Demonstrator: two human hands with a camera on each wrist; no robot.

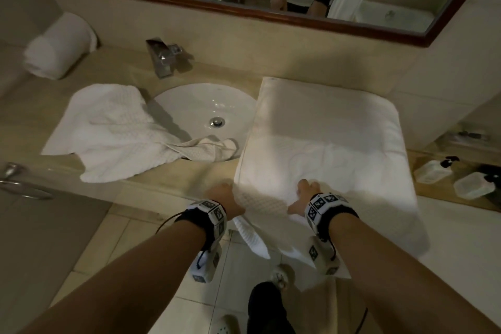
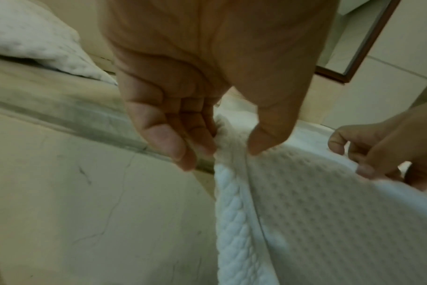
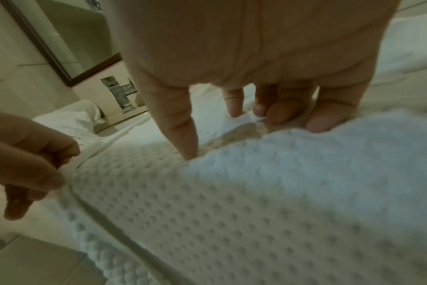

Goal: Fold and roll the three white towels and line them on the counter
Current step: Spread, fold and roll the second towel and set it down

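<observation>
While both hands pinch it, towel lies beyond grip.

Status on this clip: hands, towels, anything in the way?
Left hand and right hand pinch the flat towel's near edge. One rolled towel done; crumpled towel waits by the sink. Nothing obstructing.

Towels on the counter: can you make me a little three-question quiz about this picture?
1. True or false: one rolled towel already stands at the counter's back left corner.
2. What lies partly over the sink: A) a crumpled towel, B) a soap bottle, C) a cup?
3. Fill in: both the left hand and the right hand pinch the near edge of the ____ towel.

Key: 1 true; 2 A; 3 flat.
</observation>
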